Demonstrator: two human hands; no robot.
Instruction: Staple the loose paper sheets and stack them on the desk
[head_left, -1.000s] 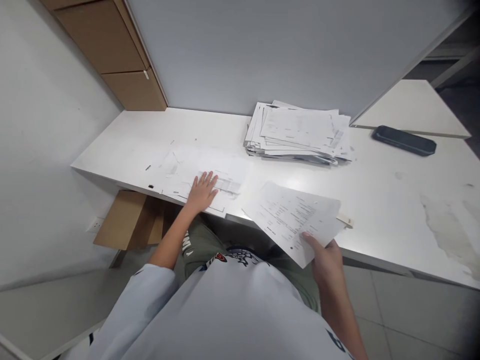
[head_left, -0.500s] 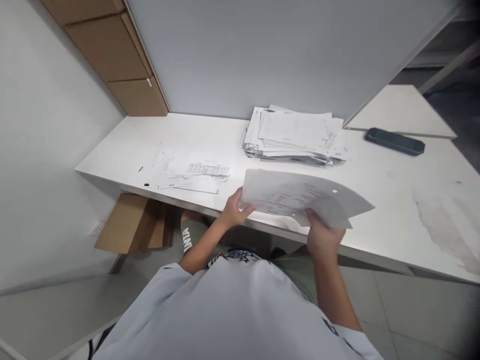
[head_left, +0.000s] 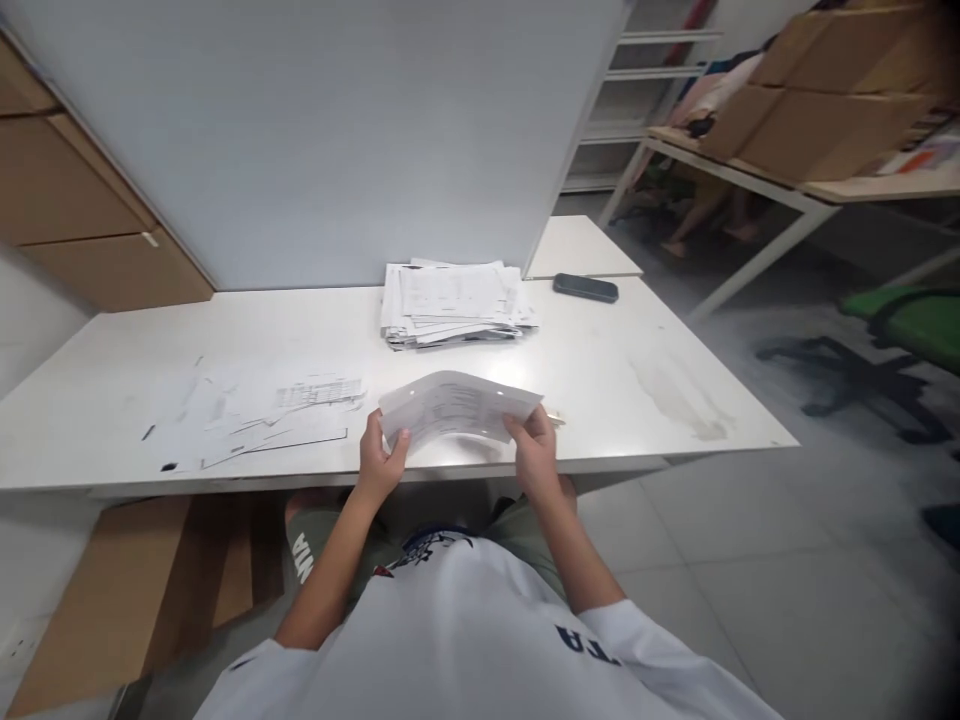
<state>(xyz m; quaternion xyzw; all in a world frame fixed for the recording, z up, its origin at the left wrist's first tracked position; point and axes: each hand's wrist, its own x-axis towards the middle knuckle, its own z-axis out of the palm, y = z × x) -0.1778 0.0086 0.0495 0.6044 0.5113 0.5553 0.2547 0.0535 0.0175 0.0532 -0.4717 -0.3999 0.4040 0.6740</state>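
Note:
A printed sheet of paper point(head_left: 454, 405) is held up over the front edge of the white table point(head_left: 600, 380), bowed upward in the middle. My left hand point(head_left: 381, 460) grips its left edge, thumb on top. At the right edge, my right hand point(head_left: 534, 448) pinches it the same way. Whether it is one sheet or a few cannot be made out. Behind it lies a thick stack of papers point(head_left: 457, 295). Loose printed sheets point(head_left: 300, 420) are spread on the table to the left. A small gold-coloured item point(head_left: 555, 419) shows just beyond my right hand.
A dark oblong case point(head_left: 586, 288) lies right of the stack. A grey panel point(head_left: 360, 140) rises behind the table. Cardboard boxes point(head_left: 82, 190) stand at the left, and an open carton point(head_left: 112, 590) is below. Another table with boxes point(head_left: 832, 120) and a green chair point(head_left: 907, 325) are at the right.
The view has swung to the right. The paper, earlier flatter and slanting to the right, is now level and bowed between both hands. My right hand has shifted to its right edge.

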